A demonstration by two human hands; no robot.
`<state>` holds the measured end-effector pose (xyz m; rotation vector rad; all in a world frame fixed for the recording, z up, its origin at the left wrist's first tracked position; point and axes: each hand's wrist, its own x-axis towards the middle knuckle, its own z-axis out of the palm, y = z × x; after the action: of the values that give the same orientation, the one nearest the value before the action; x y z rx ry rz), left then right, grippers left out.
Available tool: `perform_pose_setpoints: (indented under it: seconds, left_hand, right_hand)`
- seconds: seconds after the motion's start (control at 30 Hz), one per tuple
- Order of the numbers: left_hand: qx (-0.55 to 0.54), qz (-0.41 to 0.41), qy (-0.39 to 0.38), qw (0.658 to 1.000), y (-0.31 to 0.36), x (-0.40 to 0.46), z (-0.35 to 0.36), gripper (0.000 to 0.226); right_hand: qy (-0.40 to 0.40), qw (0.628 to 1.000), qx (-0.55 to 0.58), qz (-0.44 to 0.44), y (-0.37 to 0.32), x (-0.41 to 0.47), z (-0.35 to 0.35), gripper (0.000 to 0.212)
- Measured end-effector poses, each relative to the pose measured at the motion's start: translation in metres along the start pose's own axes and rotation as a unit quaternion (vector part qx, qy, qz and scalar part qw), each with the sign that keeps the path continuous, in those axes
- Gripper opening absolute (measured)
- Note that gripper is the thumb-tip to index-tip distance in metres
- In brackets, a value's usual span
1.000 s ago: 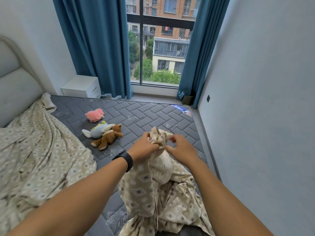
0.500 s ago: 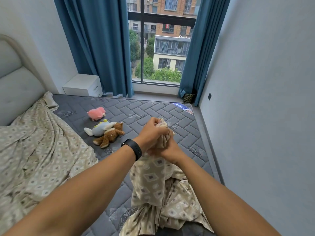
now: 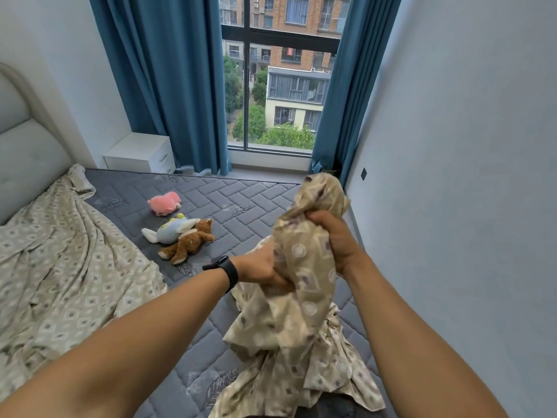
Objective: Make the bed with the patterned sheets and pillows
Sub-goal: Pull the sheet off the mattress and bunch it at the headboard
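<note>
Both hands grip bunched patterned sheet (image 3: 304, 267) — R hand (image 3: 334, 239) higher, L hand (image 3: 262, 268) lower, prob. pinching.

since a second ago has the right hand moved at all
Yes. The right hand has lifted the bunched patterned sheet up and toward the wall on the right; its top now overlaps the curtain hem, where before it sat low over the mattress.

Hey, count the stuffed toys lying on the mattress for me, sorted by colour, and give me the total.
Pink: 1, the pink plush
Pale blue and white: 1, the blue-white plush
Brown: 1, the brown plush, lying against the blue-white one
Total: 3 toys on the bare grey mattress
</note>
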<state>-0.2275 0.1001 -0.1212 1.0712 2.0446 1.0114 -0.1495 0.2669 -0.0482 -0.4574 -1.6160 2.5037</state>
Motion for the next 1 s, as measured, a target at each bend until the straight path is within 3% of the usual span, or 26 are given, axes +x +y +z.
perform_pose_setpoints:
  seconds: [0.1,0.17,0.2,0.27,0.37,0.43,0.53,0.6,0.67,0.73,0.8,0.87,0.93,1.0]
  left_hand:
    - [0.001,0.006,-0.014,1.000,0.019,0.014,0.011,0.049]
    - [-0.036,-0.048,-0.010,0.998,0.018,0.019,0.015,0.037]
    - [-0.032,-0.078,0.011,0.996,0.013,0.021,0.016,0.032]
    - [-0.039,-0.139,0.061,0.988,0.005,0.023,0.018,0.029]
    - [-0.115,-0.214,0.131,0.961,0.009,0.026,0.018,0.028]
    - [-0.176,-0.256,0.178,0.934,0.020,0.028,0.015,0.016]
    - [-0.293,-0.259,0.227,0.892,0.029,0.028,0.005,0.006]
    - [-0.357,-0.224,0.229,0.877,0.037,0.023,-0.002,0.005]
    - [-0.382,-0.181,0.221,0.879,0.046,0.017,-0.002,0.006]
    - [-0.373,-0.153,0.225,0.887,0.054,0.012,0.002,0.011]
    - [-0.391,-0.135,0.201,0.888,0.052,0.011,0.006,0.038]
    - [-0.413,-0.112,0.157,0.890,0.051,0.008,0.004,0.054]
    - [-0.405,-0.088,0.146,0.898,0.050,0.005,-0.001,0.055]
    - [-0.334,-0.044,0.185,0.923,0.048,0.000,-0.006,0.046]
  right_hand:
    - [-0.022,0.999,0.023,-0.015,-0.034,-0.004,0.002,0.013]
    - [0.074,0.993,-0.055,-0.067,-0.047,0.001,-0.009,0.011]
    - [0.141,0.976,-0.133,-0.103,-0.049,0.005,-0.019,0.020]
    - [0.234,0.905,-0.313,-0.170,-0.045,0.009,-0.042,0.049]
    - [0.233,0.812,-0.479,-0.239,-0.016,0.004,-0.064,0.064]
    - [0.193,0.779,-0.557,-0.214,0.012,0.003,-0.068,0.072]
    - [0.067,0.819,-0.558,-0.117,0.040,0.001,-0.065,0.091]
    - [0.003,0.862,-0.506,-0.032,0.053,-0.003,-0.057,0.125]
    - [-0.007,0.862,-0.506,0.006,0.063,-0.002,-0.048,0.152]
    - [0.011,0.851,-0.524,-0.006,0.076,0.008,-0.039,0.163]
    - [0.036,0.839,-0.539,-0.066,0.088,0.019,-0.032,0.154]
    - [0.054,0.869,-0.481,-0.100,0.095,0.024,-0.030,0.124]
    - [0.084,0.901,-0.409,-0.119,0.093,0.024,-0.028,0.100]
    - [0.105,0.889,-0.430,-0.119,0.087,0.027,-0.028,0.085]
